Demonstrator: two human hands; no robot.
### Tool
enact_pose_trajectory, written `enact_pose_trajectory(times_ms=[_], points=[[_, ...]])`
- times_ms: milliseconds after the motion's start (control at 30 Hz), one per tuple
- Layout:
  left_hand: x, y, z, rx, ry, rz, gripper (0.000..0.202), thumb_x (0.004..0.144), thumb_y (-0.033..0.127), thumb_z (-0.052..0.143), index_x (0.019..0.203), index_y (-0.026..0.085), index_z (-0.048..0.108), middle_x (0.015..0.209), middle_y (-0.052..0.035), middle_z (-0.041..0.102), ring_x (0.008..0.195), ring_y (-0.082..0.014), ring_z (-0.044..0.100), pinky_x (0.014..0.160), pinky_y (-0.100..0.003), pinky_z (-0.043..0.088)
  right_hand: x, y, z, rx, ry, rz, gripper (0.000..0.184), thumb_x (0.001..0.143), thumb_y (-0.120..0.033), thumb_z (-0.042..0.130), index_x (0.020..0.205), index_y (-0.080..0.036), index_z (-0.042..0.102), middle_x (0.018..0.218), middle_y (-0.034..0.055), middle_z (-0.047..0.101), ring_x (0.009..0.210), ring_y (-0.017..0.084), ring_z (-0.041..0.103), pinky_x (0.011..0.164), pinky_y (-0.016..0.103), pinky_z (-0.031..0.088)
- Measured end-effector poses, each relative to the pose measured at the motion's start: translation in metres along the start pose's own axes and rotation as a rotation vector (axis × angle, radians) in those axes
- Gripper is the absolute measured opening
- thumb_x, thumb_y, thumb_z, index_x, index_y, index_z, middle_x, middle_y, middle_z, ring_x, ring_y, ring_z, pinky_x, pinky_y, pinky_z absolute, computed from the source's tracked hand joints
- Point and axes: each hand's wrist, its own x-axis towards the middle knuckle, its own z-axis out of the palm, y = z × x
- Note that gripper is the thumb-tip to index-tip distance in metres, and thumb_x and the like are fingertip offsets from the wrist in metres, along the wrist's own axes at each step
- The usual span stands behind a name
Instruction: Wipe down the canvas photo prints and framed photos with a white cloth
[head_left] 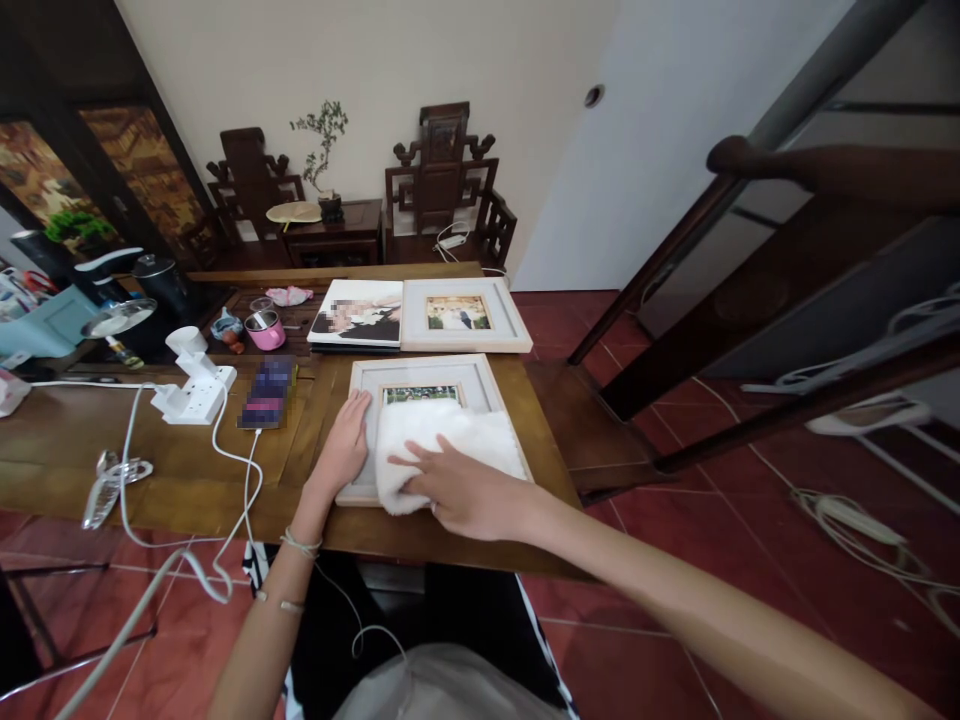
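A light wooden picture frame [361,378] lies flat near the table's front edge, with a small photo [420,393] in its grey-white mat. Much of the photo is hidden under a fluffy white cloth [472,440]. My right hand [461,490] presses on that cloth, its fingers partly sunk into the folds. Along the frame's left side rests my left hand [346,440], fingers stretched out flat against the border and holding nothing. Just behind lies a second picture frame [517,318] with a couple's photo, beside a photo-covered album or board [358,312].
To the left are a white power strip [199,395] with cables, a phone [268,392], a clear hair clip [112,488], a pink cup [266,330] and a black kettle [157,280]. A dark wooden chair [600,430] stands at the table's right end.
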Motion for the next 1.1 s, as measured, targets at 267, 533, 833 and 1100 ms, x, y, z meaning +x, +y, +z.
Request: enact_pose_trajectory(times_ms=[267,533,833,1100], points=[[0.002,-0.006,0.0,0.032,-0.034,0.07,0.046,0.092,0.015,0.031,0.136,0.013,0.046,0.146,-0.0148,0.044,0.143,-0.0246,0.025,0.117,-0.052,0.024,0.022,0.02,0.013,-0.1,0.125,0.085,0.052,0.078,-0.005,0.049,0.126,-0.022,0.058,0.151,0.0065,0.036,0.142,0.028,0.023,0.112,0.056,0.022],[0.001,-0.007,0.002,-0.008,0.003,0.077,0.046,0.092,0.013,0.031,0.135,0.018,0.047,0.145,-0.0116,0.045,0.143,-0.0227,0.025,0.117,-0.052,0.023,0.079,0.088,-0.005,-0.264,0.259,0.293,0.06,0.077,0.006,0.043,0.128,-0.021,0.057,0.157,0.0076,0.019,0.143,0.04,0.004,0.105,0.075,0.008],[0.001,-0.006,0.003,-0.012,0.004,0.039,0.045,0.092,0.015,0.031,0.133,0.014,0.048,0.145,-0.0138,0.045,0.143,-0.0226,0.026,0.118,-0.05,0.023,0.013,0.011,0.008,-0.192,0.017,0.129,0.053,0.074,0.0,0.051,0.119,-0.024,0.063,0.152,0.0032,0.034,0.138,0.04,0.027,0.099,0.071,0.032],[0.001,-0.007,0.004,-0.036,0.004,0.074,0.046,0.092,0.015,0.032,0.134,0.017,0.049,0.144,-0.012,0.046,0.143,-0.0219,0.027,0.117,-0.051,0.024,-0.023,0.023,0.004,-0.16,0.226,0.096,0.065,0.066,0.013,0.038,0.114,-0.023,0.065,0.151,0.0031,0.035,0.139,0.031,0.029,0.1,0.055,0.042]])
